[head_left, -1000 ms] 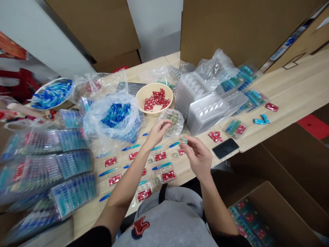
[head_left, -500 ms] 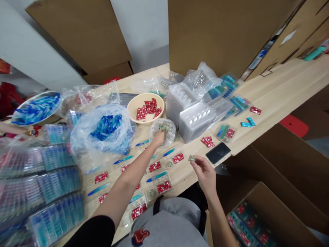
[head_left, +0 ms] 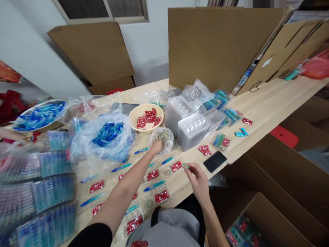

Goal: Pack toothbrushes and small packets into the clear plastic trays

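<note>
Our left hand (head_left: 156, 146) reaches, fingers apart, into the small bag (head_left: 162, 138) at frame centre, while our right hand (head_left: 196, 178), pinched on a green piece (head_left: 185, 165), could drop it.

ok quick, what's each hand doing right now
Left hand: reaching into the small clear bag, grip hidden.
Right hand: pinching a small green packet.

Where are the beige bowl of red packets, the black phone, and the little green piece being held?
beige bowl (head_left: 135, 117): head view, on its left rim.
black phone (head_left: 215, 161): head view, middle of its screen.
green piece (head_left: 185, 165): head view, on the part showing above the right hand's fingertips.
</note>
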The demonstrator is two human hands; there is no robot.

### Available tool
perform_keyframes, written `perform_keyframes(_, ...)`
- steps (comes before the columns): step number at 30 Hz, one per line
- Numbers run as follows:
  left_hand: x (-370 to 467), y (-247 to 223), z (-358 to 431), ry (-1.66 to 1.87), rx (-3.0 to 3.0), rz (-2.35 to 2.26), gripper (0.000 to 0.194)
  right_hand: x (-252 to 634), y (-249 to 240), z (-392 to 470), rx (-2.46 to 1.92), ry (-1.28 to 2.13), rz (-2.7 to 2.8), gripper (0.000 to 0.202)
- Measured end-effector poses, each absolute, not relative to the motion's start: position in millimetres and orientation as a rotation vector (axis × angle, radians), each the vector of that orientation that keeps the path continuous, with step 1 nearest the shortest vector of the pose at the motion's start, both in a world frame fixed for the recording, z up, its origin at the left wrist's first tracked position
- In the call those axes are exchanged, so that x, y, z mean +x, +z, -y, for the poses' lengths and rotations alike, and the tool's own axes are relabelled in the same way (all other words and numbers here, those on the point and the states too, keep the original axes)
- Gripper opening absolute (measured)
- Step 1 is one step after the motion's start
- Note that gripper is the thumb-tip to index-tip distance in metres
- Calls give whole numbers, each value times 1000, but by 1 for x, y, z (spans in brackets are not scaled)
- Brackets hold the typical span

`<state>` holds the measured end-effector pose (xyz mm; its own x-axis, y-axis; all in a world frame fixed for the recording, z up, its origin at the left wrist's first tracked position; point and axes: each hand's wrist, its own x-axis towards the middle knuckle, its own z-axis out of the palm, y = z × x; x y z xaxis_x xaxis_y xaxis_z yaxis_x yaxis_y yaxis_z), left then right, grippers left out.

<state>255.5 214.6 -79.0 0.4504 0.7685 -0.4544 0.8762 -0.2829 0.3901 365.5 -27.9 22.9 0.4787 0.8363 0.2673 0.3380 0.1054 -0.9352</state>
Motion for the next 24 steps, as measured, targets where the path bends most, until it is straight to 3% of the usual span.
perform_keyframes(8, 256, -72, -213, -73, 2005, -1360, 5, 369, 10, 37, -1551, 573, 1020, 25)
perform_keyframes(11, 252, -58, -203, 164, 1908, -1354, 8, 369, 12, 32, -1555, 669, 896, 32)
perform_keyframes(15, 235, -19, -166, 531, 1689, -1326, 6, 358, 29, 16, -1448, 886, 638, 34)
perform_keyframes(20, 197, 50, -100, 835, 1320, -956, 29, 331, 59, -5, -1103, 1075, 676, 21)
perform_keyframes(24, 178, 91, -70, 1049, 1346, -811, 14, 311, 82, -7, -996, 1012, 908, 22)
